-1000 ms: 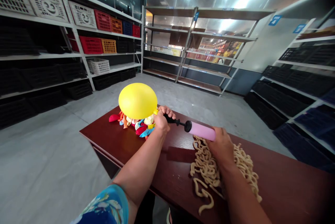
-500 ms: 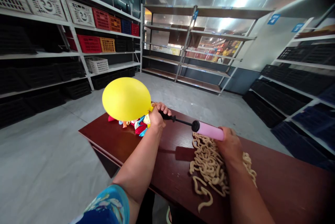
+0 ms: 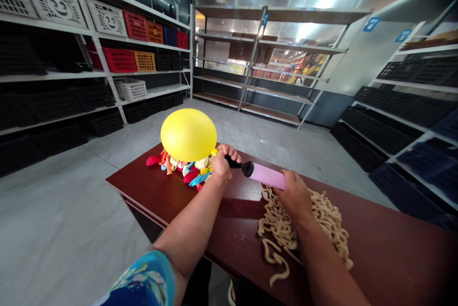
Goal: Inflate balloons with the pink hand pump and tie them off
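A round yellow balloon [image 3: 188,134] sits inflated on the black nozzle of a pink hand pump [image 3: 266,176], above the dark red table [image 3: 171,196]. My left hand [image 3: 222,162] is closed around the balloon's neck and the nozzle. My right hand [image 3: 294,195] grips the rear end of the pink pump barrel, which is pushed in close to the nozzle. A heap of flat, uninflated balloons [image 3: 182,168] in several colours lies on the table just behind and under the yellow one.
A pile of beige knotted cord [image 3: 282,229] lies on the table under my right arm. Metal shelving with white, red, orange and black crates [image 3: 121,60] lines the left wall; more shelves stand at the back and right. Grey concrete floor [image 3: 53,220] surrounds the table.
The pump barrel was pulled out to the right half a second ago and is now pushed back in toward the nozzle. The yellow balloon shifted left, then back right.
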`<state>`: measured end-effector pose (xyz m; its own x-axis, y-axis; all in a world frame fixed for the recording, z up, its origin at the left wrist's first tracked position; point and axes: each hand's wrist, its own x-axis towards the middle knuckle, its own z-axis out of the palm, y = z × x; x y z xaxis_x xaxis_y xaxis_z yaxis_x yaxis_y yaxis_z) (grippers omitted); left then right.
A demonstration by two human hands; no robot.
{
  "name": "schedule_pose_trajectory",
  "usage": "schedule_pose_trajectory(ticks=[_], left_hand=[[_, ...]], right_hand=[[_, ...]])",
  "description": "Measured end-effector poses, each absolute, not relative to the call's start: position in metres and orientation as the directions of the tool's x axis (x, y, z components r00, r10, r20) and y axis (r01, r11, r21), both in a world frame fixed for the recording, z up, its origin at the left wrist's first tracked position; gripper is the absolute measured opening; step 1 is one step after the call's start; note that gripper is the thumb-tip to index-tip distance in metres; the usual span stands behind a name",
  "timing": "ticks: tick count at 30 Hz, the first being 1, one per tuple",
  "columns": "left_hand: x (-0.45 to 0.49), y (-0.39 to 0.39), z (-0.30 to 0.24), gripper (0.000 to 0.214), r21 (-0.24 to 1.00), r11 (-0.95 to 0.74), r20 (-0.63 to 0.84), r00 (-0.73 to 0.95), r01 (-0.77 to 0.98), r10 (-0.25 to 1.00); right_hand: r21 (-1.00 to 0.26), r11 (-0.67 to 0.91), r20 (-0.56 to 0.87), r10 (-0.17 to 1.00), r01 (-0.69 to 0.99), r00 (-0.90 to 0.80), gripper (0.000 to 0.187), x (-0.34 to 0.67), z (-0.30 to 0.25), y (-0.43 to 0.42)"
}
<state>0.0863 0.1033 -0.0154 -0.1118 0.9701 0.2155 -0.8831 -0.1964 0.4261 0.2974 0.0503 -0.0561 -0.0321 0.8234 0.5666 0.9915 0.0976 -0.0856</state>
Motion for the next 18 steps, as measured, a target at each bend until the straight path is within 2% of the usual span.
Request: schedule_pose_trajectory(ticks=[5, 9, 14, 18], left_hand=[[0.086, 0.104, -0.015, 0.019, 0.420, -0.198, 0.251, -0.096, -0.885, 0.963], [0.074, 0.106, -0.007, 0.020, 0.389, -0.226, 0.208, -0.154, -0.893, 0.966], [0.064, 0.109, -0.003, 0.021, 0.345, -0.228, 0.177, -0.175, -0.911, 0.969], [0.067, 0.109, -0.007, 0.021, 0.337, -0.246, 0.217, -0.179, -0.909, 0.960]], right_hand=[[-0.113, 0.080, 0.522, 0.853, 0.990, -0.009, 0.037, 0.293, -0.055, 0.051], [-0.142, -0.058, 0.492, 0.862, 0.988, 0.122, 0.034, 0.309, -0.050, 0.049], [-0.178, -0.233, 0.514, 0.806, 0.956, 0.292, 0.029, 0.336, -0.051, 0.047], [-0.136, -0.232, 0.562, 0.782, 0.963, 0.267, 0.027, 0.336, -0.056, 0.050]])
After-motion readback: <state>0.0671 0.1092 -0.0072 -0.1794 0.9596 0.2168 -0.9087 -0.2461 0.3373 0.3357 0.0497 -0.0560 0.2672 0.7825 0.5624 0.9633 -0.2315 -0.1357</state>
